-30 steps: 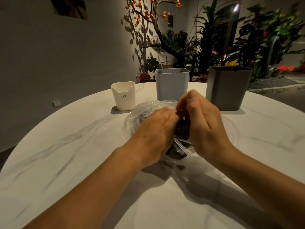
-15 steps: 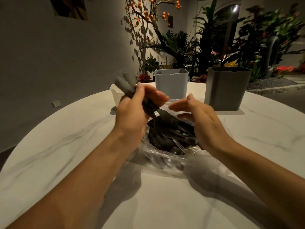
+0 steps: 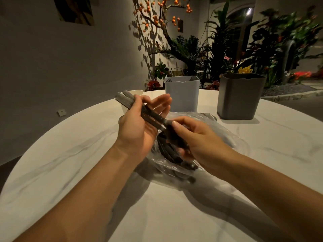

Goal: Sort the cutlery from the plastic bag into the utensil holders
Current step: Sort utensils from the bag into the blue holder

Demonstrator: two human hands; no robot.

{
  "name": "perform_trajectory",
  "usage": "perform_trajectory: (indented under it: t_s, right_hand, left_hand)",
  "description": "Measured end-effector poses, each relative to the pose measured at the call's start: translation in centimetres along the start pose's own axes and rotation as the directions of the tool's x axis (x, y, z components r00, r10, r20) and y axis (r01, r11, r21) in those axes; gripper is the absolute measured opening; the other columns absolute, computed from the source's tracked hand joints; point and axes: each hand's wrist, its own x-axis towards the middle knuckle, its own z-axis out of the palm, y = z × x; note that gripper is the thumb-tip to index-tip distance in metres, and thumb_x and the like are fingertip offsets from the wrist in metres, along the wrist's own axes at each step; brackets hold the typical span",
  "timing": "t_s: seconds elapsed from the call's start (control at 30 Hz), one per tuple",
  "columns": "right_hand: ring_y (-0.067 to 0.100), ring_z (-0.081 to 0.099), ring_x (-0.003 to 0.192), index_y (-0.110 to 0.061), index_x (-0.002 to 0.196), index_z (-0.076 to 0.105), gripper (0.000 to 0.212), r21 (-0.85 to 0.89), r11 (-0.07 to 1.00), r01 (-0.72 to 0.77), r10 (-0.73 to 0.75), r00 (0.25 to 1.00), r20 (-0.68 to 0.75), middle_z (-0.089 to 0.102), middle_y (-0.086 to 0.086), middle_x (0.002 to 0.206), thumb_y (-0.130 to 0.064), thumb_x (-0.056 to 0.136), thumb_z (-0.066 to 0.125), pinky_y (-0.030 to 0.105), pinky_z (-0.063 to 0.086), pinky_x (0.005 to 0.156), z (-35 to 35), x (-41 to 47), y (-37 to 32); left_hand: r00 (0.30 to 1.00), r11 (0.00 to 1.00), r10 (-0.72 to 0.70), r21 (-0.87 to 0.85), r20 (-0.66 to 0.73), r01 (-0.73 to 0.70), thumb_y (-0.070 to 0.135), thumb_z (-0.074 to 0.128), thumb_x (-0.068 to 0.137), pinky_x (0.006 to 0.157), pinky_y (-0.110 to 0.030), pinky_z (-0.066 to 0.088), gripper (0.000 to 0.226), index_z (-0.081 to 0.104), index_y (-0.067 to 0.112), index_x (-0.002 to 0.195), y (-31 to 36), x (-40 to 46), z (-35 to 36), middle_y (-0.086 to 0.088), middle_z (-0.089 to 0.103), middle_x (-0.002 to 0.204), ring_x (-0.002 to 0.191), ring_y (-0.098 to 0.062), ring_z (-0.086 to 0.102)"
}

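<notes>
Cutlery, several dark handles, is lying across the left hand, thumb curling over it, fingers nearly straight, above the marble table w/ the plastic bag sitting under both hands. Right hand is pinching the bundle's near end; grey holder, blue holder & white holder are standing behind.

Surface: pale stone-look top with faint grey veining, smooth, low sheen. Bag, at centre: thin clear plastic film, crinkled and glossy, catching highlights. Cutlery: dark grey handles with a matt finish; material cannot be told. Holders, toward 12 o'clock: light grey and dark grey, both smooth matt plastic; a cream one at 11 o'clock, mostly hidden. Wall: matt, plain.
</notes>
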Motion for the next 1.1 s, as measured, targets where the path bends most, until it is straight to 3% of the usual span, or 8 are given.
perform_trajectory:
  t_s: [0.13, 0.27, 0.37, 0.47, 0.57, 0.7, 0.83, 1.1]
  right_hand:
    - [0.008, 0.069, 0.075, -0.020, 0.108, 0.071, 0.017, -0.163, 0.959, 0.234, -0.268, 0.935, -0.232, 0.073, -0.006, 0.083, -0.015, 0.099, 0.058, 0.012, 0.047, 0.055, -0.8, 0.5, -0.4]
    - [0.012, 0.069, 0.091, -0.021, 0.112, 0.071, 0.019, -0.303, 0.916, 0.262, -0.358, 0.874, -0.328, 0.072, -0.006, 0.093, -0.016, 0.098, 0.060, 0.027, 0.058, 0.077, -2.1, 1.0, -0.8]
    - [0.009, 0.067, 0.092, -0.025, 0.111, 0.072, 0.018, -0.445, 0.864, 0.237, -0.380, 0.886, -0.266, 0.071, -0.010, 0.095, -0.020, 0.097, 0.061, 0.027, 0.057, 0.081, -2.6, 1.0, -0.4]
    - [0.002, 0.066, 0.096, -0.027, 0.113, 0.071, 0.020, -0.566, 0.758, 0.325, -0.444, 0.892, -0.083, 0.070, -0.017, 0.099, -0.019, 0.095, 0.063, 0.018, 0.055, 0.085, -2.5, 0.3, -0.5]
    - [0.000, 0.065, 0.098, -0.021, 0.114, 0.067, 0.022, -0.573, 0.698, 0.429, -0.524, 0.851, -0.002, 0.068, -0.017, 0.100, -0.017, 0.093, 0.065, 0.015, 0.053, 0.087, -2.9, -0.1, -0.9]
    - [0.003, 0.066, 0.090, -0.018, 0.107, 0.061, 0.019, -0.549, 0.698, 0.459, -0.585, 0.808, -0.069, 0.066, -0.014, 0.095, -0.019, 0.090, 0.068, 0.020, 0.058, 0.078, -3.1, 0.1, -2.2]
    - [0.008, 0.070, 0.077, -0.020, 0.104, 0.059, 0.024, -0.362, 0.822, 0.439, -0.518, 0.841, -0.157, 0.070, -0.005, 0.094, -0.018, 0.084, 0.073, 0.021, 0.057, 0.063, -3.2, 0.8, -3.9]
    - [0.008, 0.073, 0.087, -0.017, 0.098, 0.067, 0.023, -0.311, 0.865, 0.394, -0.458, 0.873, -0.166, 0.075, -0.002, 0.089, -0.007, 0.079, 0.077, 0.023, 0.058, 0.082, -4.5, 3.5, -7.0]
  left_hand:
    - [0.995, 0.900, -0.001, 0.435, -0.098, 0.044, 0.054, 0.034, 0.102, 0.086, -0.047, 0.060, 0.055, 0.061, 0.007, 0.092, -0.4, -0.8, 1.0, -0.017, 0.076, 0.094, 0.090, -0.031, 0.075]
    - [0.915, 0.200, 0.388, 0.959, 0.110, -0.200, 0.055, 0.028, 0.104, 0.053, -0.022, 0.050, 0.065, 0.058, 0.014, 0.063, -0.5, -1.7, 1.1, 0.002, 0.058, 0.050, 0.050, -0.011, 0.061]
    - [0.562, -0.284, 0.611, 0.817, 0.558, -0.502, 0.032, 0.040, 0.104, 0.055, -0.008, 0.029, 0.037, 0.057, 0.017, 0.074, -0.3, -1.5, 0.6, 0.012, 0.046, 0.062, 0.055, -0.007, 0.045]
    - [0.565, -0.492, 0.349, 0.659, 0.748, -0.569, 0.029, 0.039, 0.103, 0.077, -0.025, 0.040, 0.027, 0.061, 0.014, 0.098, -0.5, -0.5, -0.2, 0.000, 0.059, 0.090, 0.084, -0.013, 0.048]
    - [0.775, -0.413, 0.155, 0.753, 0.612, -0.512, 0.047, 0.023, 0.106, 0.061, -0.029, 0.047, 0.035, 0.051, 0.033, 0.090, -0.7, -0.8, -0.7, 0.015, 0.054, 0.073, 0.063, -0.008, 0.049]
    - [0.923, 0.189, 0.024, 0.904, 0.385, -0.382, 0.042, 0.036, 0.106, 0.057, -0.029, 0.046, 0.046, 0.061, 0.028, 0.069, -0.1, -0.9, -0.2, 0.005, 0.058, 0.057, 0.055, -0.008, 0.053]
    - [0.977, 0.540, -0.088, 0.833, 0.193, -0.116, 0.031, 0.040, 0.107, 0.047, -0.017, 0.034, 0.040, 0.063, 0.002, 0.089, 0.3, -0.6, 1.1, -0.003, 0.050, 0.057, 0.048, -0.008, 0.042]
    - [0.997, 0.689, -0.078, 0.724, 0.014, 0.044, 0.029, 0.043, 0.107, 0.056, -0.026, 0.048, 0.026, 0.065, 0.015, 0.105, 1.6, 1.6, 2.7, -0.001, 0.068, 0.068, 0.056, -0.012, 0.057]
